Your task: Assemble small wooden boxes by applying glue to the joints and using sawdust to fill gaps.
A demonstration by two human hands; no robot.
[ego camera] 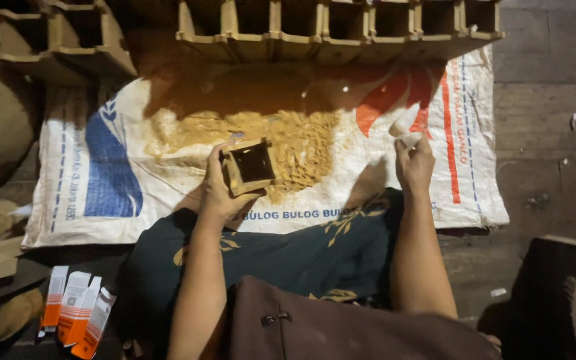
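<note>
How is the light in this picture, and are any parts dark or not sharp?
Head view: light falls on the woven sack and sawdust pile; edges and corners go dark; the left hand with the small wooden box is fairly sharp; the right hand looks slightly soft.

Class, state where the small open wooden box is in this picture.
In the head view, the small wooden box sits left of centre, gripped by the left hand over the sawdust pile on the white woven sack.

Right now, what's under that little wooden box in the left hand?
Under the small wooden box in the left hand lies yellow-brown powder spread on a printed woven sack. The floor beneath the sack is covered.
</note>
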